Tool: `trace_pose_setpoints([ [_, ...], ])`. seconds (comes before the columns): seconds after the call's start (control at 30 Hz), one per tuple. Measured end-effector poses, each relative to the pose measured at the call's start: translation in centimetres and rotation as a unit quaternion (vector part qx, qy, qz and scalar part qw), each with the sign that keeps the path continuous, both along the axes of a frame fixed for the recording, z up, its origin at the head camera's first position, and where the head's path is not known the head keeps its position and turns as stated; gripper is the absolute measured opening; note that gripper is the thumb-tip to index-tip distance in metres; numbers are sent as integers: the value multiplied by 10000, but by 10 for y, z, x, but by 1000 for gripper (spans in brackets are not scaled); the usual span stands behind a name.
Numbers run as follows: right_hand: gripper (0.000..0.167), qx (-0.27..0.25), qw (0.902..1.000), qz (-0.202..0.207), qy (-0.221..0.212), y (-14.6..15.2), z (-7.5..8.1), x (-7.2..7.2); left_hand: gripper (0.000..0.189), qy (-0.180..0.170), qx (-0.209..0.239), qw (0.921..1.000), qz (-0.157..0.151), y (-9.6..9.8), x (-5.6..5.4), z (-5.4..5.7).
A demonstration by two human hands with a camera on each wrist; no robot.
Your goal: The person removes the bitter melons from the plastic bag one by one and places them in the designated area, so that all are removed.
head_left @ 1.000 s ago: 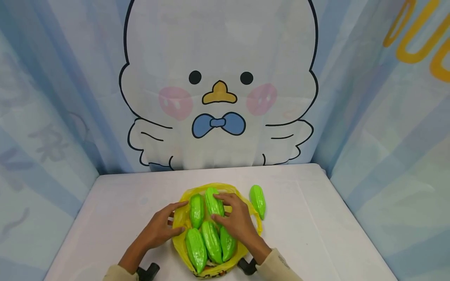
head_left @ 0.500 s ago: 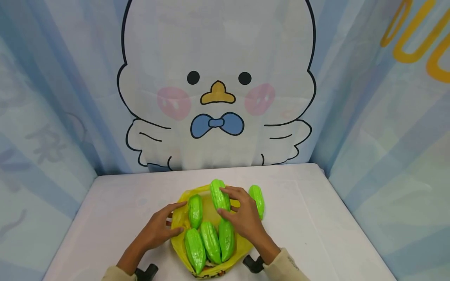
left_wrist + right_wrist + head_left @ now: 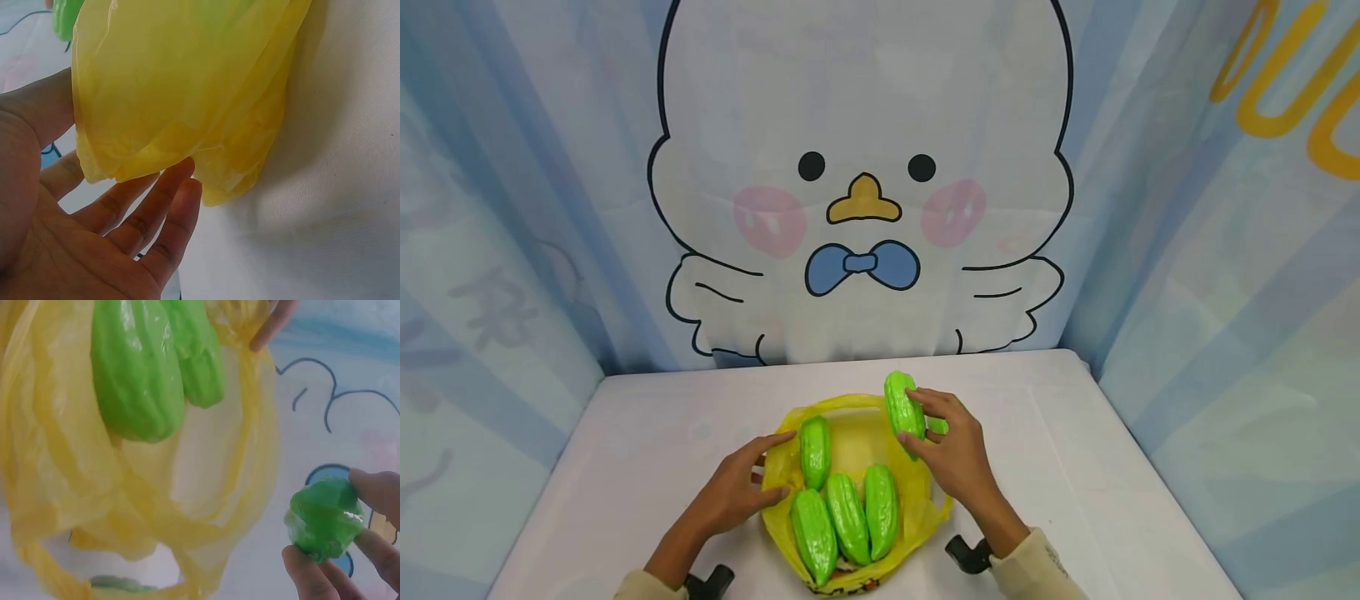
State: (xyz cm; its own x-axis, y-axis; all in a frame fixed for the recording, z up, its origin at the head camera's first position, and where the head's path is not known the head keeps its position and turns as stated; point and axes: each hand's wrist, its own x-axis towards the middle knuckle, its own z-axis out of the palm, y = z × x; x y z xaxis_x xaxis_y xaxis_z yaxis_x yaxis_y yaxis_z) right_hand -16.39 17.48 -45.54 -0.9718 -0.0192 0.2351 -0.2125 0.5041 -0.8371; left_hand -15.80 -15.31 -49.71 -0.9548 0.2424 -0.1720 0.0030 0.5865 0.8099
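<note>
One green gourd (image 3: 901, 407) is pinched by the right hand (image 3: 957, 450) near the far right rim of the yellow bag (image 3: 919, 500). Four gourds (image 3: 847, 518) are contained inside, on the bench (image 3: 1075, 500). The bag's left edge is touched by the left hand (image 3: 733, 492), its fingers loosely spread.

Cartoon-printed blue curtains (image 3: 1210, 333) flank a white table (image 3: 1075, 500).
</note>
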Motion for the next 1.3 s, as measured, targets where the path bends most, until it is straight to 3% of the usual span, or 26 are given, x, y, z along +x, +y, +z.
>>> trace_pose_setpoints([
  [0.83,67,443,9942,-914,-349,72,-12,-11,78,-18,5,9999,-124,-1,-2,1],
  [1.3,65,577,9882,-1162,-812,94,-31,-19,77,21,-71,9999,-105,0,-3,1],
])
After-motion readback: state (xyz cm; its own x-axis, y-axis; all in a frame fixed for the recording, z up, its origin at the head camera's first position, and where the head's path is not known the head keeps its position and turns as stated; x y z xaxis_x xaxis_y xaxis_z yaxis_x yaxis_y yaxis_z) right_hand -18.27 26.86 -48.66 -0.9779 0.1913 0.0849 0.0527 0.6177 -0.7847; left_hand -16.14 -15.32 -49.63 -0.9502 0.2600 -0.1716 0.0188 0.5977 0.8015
